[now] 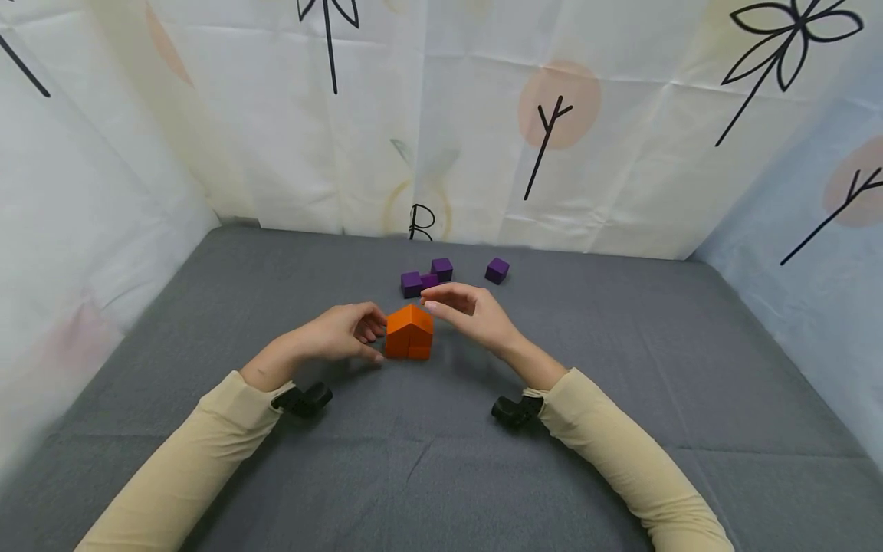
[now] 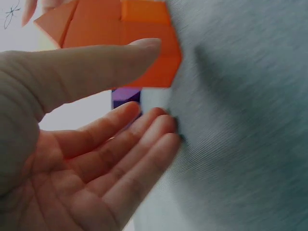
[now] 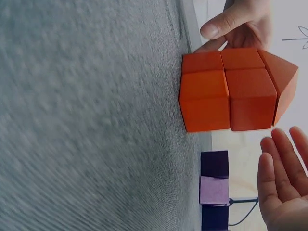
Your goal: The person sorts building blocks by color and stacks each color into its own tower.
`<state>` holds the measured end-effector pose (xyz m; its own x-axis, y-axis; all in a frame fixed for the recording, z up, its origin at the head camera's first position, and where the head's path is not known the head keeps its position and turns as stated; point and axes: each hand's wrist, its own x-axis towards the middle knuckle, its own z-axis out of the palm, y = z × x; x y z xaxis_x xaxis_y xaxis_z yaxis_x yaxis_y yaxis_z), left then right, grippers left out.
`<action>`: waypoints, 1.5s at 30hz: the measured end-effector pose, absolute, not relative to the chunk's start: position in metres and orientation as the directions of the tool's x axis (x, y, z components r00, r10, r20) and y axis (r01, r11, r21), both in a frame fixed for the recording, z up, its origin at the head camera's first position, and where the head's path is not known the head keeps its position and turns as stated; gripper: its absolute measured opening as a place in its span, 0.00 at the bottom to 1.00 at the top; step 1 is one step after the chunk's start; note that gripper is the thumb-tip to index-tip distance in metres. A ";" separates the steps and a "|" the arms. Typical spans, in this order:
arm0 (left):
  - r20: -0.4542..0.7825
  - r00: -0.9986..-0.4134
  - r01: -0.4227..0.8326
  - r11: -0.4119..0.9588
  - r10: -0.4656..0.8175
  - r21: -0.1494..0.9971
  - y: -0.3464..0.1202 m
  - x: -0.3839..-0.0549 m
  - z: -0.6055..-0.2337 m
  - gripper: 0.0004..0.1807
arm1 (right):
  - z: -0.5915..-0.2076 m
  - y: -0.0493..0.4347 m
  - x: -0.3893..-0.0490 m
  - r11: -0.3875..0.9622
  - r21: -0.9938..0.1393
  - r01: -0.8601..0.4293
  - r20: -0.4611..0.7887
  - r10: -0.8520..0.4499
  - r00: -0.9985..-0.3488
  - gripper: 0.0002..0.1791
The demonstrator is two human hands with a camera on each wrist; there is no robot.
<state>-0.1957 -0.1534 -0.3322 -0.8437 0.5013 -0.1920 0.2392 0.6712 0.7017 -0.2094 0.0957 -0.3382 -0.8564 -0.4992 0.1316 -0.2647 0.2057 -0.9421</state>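
A house-shaped stack of orange blocks (image 1: 408, 340) stands on the grey cloth, square-sided blocks below and a wedge-shaped roof block (image 3: 283, 82) on top. To its left is my left hand (image 1: 343, 333), fingers loosely bent and nothing in its grasp. In the left wrist view the thumb (image 2: 103, 67) crosses in front of the orange blocks; whether it touches them I cannot tell. My right hand (image 1: 477, 313) hovers at the upper right of the stack with fingers extended and holding nothing. The right wrist view has its fingers (image 3: 281, 168) apart from the blocks.
Behind the stack lies a small group of purple blocks (image 1: 411, 284), with another purple block (image 1: 497, 271) apart to the right. Grey cloth (image 1: 428, 475) covers the table. Patterned white curtains (image 1: 469, 169) enclose the back and sides.
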 end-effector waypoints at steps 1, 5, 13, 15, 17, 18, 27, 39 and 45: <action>-0.203 -0.840 0.238 0.678 0.503 0.695 -0.155 -0.197 -0.330 0.26 | -0.338 0.096 -0.211 0.214 -0.940 -0.265 0.134 -0.484 -0.865 0.18; -0.225 -0.834 0.259 0.718 0.503 0.646 -0.158 -0.203 -0.322 0.20 | -0.339 0.095 -0.219 0.241 -0.933 -0.267 0.146 -0.424 -0.894 0.18; -0.108 -0.930 0.207 0.743 0.352 0.637 -0.153 -0.221 -0.323 0.16 | -0.338 0.084 -0.236 0.376 -0.901 -0.216 0.116 -0.270 -0.956 0.16; -0.072 -0.949 0.188 0.735 0.307 0.651 -0.150 -0.227 -0.326 0.18 | -0.337 0.080 -0.241 0.409 -0.893 -0.190 0.097 -0.239 -0.966 0.16; -0.046 -0.961 0.172 0.722 0.272 0.671 -0.146 -0.232 -0.328 0.21 | -0.336 0.076 -0.246 0.447 -0.877 -0.177 0.082 -0.223 -0.971 0.17; -0.040 -0.967 0.159 0.714 0.253 0.682 -0.144 -0.234 -0.329 0.23 | -0.336 0.074 -0.248 0.467 -0.867 -0.174 0.077 -0.219 -0.973 0.17; 0.006 -0.974 0.167 0.697 0.227 0.697 -0.129 -0.256 -0.336 0.30 | -0.331 0.059 -0.263 0.633 -0.749 -0.197 0.021 -0.274 -0.962 0.21; -0.022 -0.962 0.195 0.741 0.273 0.642 -0.118 -0.269 -0.345 0.25 | -0.336 0.050 -0.279 0.720 -0.662 -0.211 -0.065 -0.336 -0.940 0.24; -0.027 -0.960 0.199 0.744 0.279 0.638 -0.116 -0.272 -0.348 0.21 | -0.335 0.047 -0.281 0.751 -0.606 -0.263 -0.063 -0.375 -0.925 0.22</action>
<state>-0.2719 -0.1159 -0.3483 -0.9599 0.2792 -0.0267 0.1986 0.7438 0.6382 -0.2808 0.0472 -0.3349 -0.9250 -0.3747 -0.0629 -0.2630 0.7511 -0.6055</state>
